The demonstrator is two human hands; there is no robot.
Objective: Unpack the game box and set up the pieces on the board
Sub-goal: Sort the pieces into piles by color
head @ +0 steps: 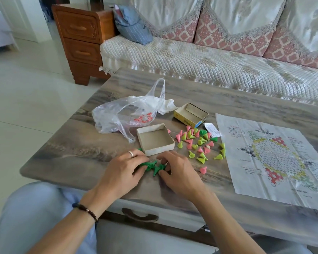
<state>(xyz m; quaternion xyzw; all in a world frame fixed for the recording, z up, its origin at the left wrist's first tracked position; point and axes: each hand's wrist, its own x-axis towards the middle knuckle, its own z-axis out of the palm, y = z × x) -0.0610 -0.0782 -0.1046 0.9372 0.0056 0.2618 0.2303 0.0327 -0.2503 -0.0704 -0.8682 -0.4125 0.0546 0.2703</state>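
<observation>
Two hands, left (124, 168) and right (178, 171), pinch dark-green pieces (155, 166) beside two boxes.

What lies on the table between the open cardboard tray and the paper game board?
In the head view, a loose scatter of pink, light green and a few dark green cone pieces lies between the cardboard tray and the paper board.

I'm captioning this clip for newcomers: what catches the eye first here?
The scatter of pink and green cones mid-table, beside the empty box tray. Nearer the front edge, the left hand and right hand gather dark green pieces. The paper board lies at the right.
</observation>
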